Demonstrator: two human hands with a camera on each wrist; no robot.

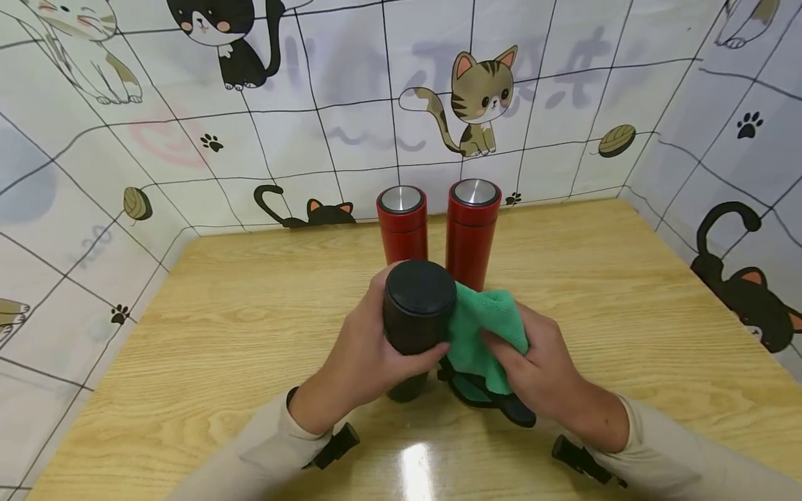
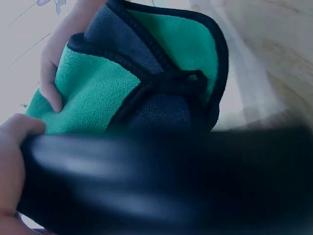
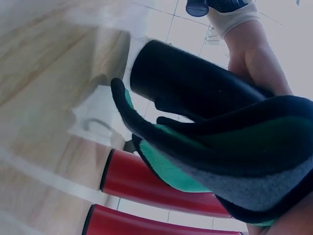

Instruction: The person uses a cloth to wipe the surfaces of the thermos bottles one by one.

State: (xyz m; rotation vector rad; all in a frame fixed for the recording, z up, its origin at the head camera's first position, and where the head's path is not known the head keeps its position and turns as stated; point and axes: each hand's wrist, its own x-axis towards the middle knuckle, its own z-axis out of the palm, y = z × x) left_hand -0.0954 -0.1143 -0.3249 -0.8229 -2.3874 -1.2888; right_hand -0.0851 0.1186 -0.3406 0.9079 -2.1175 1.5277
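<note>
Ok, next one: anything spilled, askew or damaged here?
Nothing stands out. Two red bottles stand upright on the table; the left hand grips a black bottle, the right hand a green cloth beside it. The bright patch looks like reflected light, not a spill.

A capped, black cylindrical bottle [image 1: 413,332] was held roughly upright just beside a bunched green-and-gray plush cloth [image 1: 466,341] edged in black, lower folds drooping.

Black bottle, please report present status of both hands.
Left hand grips black bottle. Right hand holds green cloth beside it. Two red bottles stand behind.
</note>
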